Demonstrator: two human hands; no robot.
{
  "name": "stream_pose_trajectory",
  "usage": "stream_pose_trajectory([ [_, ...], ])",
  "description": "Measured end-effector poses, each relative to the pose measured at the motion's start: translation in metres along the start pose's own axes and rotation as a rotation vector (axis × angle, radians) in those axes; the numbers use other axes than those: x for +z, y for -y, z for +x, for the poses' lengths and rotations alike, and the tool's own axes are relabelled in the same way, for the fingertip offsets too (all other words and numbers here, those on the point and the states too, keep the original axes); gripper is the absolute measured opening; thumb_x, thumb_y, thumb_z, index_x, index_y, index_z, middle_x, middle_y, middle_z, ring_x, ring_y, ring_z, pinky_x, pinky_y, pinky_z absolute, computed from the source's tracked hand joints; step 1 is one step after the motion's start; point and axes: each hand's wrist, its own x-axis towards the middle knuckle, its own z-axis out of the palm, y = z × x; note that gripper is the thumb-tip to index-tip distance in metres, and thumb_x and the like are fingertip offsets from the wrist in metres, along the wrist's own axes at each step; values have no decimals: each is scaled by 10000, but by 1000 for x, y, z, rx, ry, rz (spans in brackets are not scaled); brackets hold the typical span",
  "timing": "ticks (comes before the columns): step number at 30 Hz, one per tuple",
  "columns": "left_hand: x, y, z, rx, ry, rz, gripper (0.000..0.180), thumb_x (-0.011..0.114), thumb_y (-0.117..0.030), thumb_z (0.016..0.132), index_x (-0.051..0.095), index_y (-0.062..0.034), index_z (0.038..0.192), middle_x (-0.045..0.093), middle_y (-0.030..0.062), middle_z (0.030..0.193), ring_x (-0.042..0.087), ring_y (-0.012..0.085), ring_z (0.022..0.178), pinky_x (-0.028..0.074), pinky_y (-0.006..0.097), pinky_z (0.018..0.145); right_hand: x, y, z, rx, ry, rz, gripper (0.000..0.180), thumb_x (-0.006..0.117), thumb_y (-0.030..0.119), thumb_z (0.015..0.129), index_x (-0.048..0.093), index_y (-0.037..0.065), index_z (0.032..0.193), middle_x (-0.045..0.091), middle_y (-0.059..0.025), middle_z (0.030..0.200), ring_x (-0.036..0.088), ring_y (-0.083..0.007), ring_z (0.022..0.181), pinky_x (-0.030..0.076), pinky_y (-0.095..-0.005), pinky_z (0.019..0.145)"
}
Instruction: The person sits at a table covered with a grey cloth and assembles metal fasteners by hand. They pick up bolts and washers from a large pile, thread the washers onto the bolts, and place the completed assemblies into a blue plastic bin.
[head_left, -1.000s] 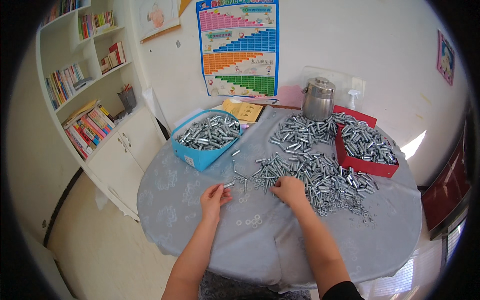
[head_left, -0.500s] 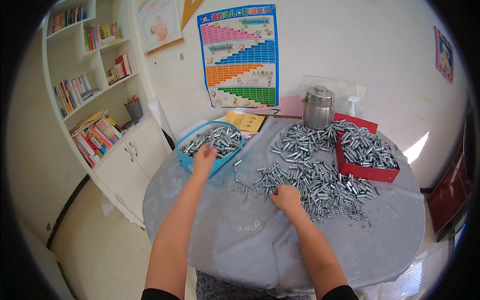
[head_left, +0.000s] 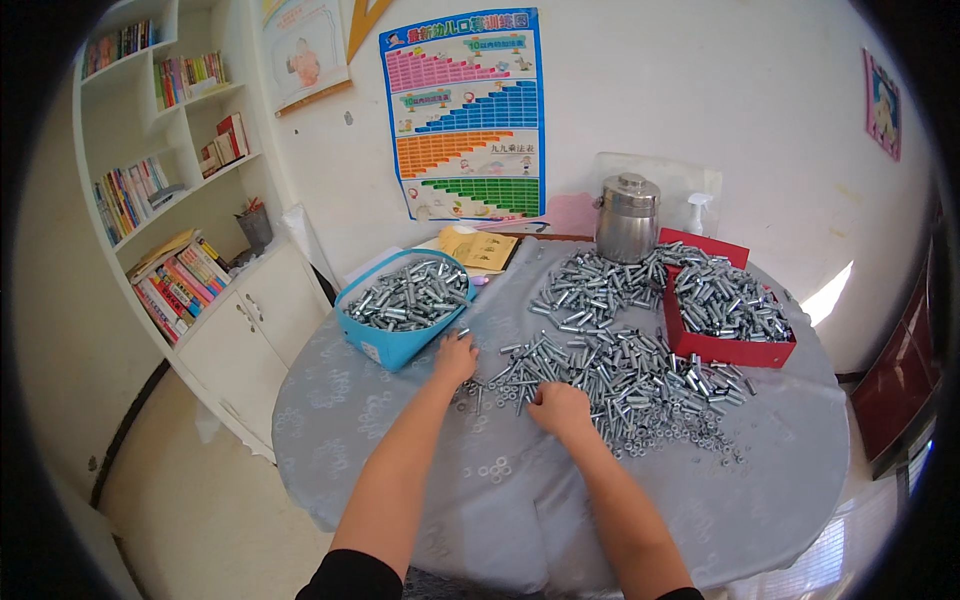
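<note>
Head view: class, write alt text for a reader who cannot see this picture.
A person's left hand and right hand rest among a pile of small metal sleeves on a round grey table. A blue box and a red box hold more.

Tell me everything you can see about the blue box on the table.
The blue box is an open-topped container, seemingly thin card or plastic, with slanting walls. It sits upright near the round table's left rear edge, filled with silvery metal sleeves. The left hand lies just beside its right corner; contact is unclear.
</note>
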Motion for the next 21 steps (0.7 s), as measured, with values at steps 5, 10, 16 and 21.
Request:
stream_pose_trajectory([
  [5,4,7,17,-36,24,7,156,535,-73,757,629,-37,876,558,184,1012,474,355,1009,425,391,818,-2,-1,-1,29,28,-8,205,623,288,651,652,98,723,634,-103,727,609,-279,708,480,-371,637],
  [10,-14,-8,2,32,-109,-253,84,572,-9,709,597,6,788,570,172,915,554,325,850,462,375,731,-5,-1,1,62,3,47,233,630,303,664,651,87,749,632,-110,724,609,-277,705,478,-366,640],
  [16,-44,-32,-49,-302,92,-1373,245,553,-22,805,512,-17,1047,573,103,865,593,189,851,487,283,711,-8,5,6,39,-136,614,166,633,159,748,606,23,840,611,-83,692,587,-168,625,451,-261,566],
  [21,-90,-46,-104,-338,210,-1606,250,549,-42,825,518,-29,1073,587,91,934,583,177,876,474,283,774,0,26,7,8,-24,1197,307,604,36,778,512,21,1070,574,-43,778,554,-95,655,442,-211,542],
])
